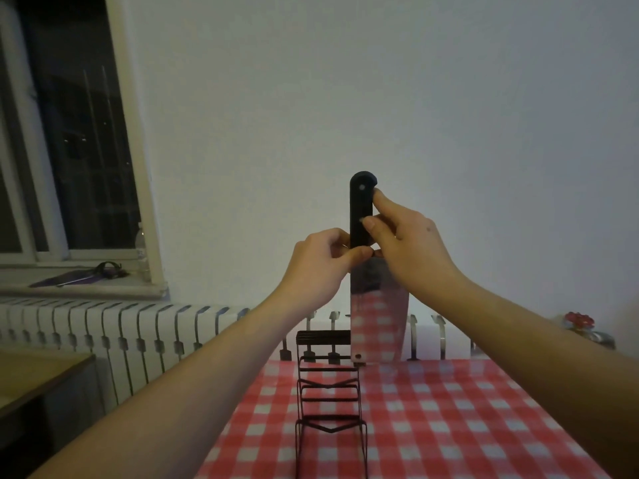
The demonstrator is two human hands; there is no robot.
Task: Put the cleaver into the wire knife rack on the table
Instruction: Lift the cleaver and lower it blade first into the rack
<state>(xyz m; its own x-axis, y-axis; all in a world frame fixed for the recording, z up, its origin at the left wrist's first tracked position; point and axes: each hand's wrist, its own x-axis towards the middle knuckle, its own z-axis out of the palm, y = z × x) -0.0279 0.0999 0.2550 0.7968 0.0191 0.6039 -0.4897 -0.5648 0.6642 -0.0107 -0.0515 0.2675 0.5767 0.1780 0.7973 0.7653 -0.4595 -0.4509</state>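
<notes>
Both hands pinch the cleaver point(377, 319) by its black handle, left hand point(320, 262) low, right hand point(403, 242) higher, blade hanging down above the rack point(328, 392), toward its two o'clock. Lowering comes next; it needs shifting left over a slot.

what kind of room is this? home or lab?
Most likely a home, maybe a kitchen or dining corner. A table with a red checked cloth stands against a plain wall, a white radiator runs under a window, and odds and ends lie on the sill. No lab gear shows.
</notes>
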